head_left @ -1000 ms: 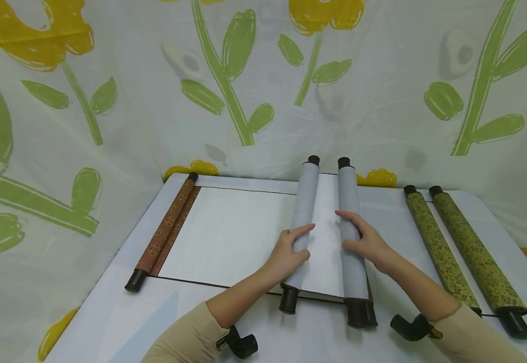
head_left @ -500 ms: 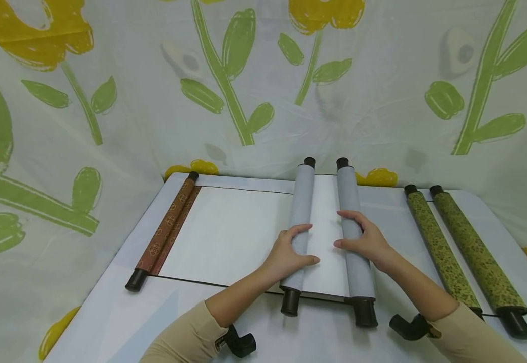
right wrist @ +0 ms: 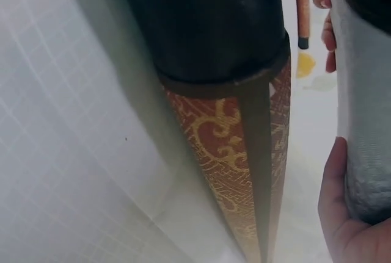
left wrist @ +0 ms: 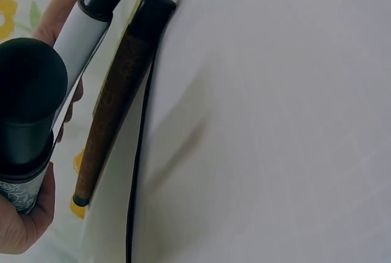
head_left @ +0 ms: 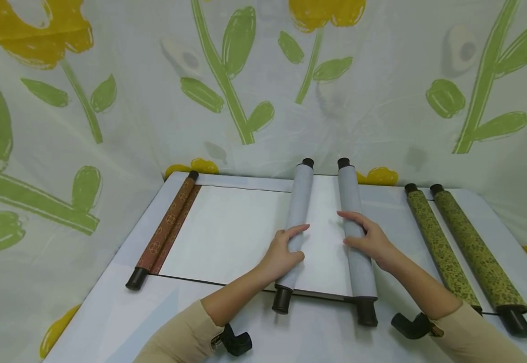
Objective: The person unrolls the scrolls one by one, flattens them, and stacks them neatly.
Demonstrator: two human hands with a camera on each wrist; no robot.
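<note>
In the head view my left hand [head_left: 281,254] grips the left roller [head_left: 301,196] of a grey scroll, thumb and fingers around it. My right hand [head_left: 372,243] holds the right grey roller [head_left: 348,194] the same way. White paper [head_left: 324,227] shows between them. Black knobs cap the rollers' ends. Underneath lies a wider scroll; its reddish-brown left roller [head_left: 168,227] and white sheet [head_left: 232,232] are visible. The right wrist view shows a gold-patterned brown roller [right wrist: 223,147] beside the right hand [right wrist: 351,229]. The left hand [left wrist: 21,232] appears low in the left wrist view.
A green-patterned scroll [head_left: 476,247] with two rollers lies on the right of the white table [head_left: 191,317]. Black angled pieces [head_left: 236,343] stick out at both wrists. A curtain [head_left: 141,75] printed with flowers hangs close behind the table.
The left roller has shifted left in my left hand, and the right roller's near end has moved slightly right. The strip of paper between them is wider now.
</note>
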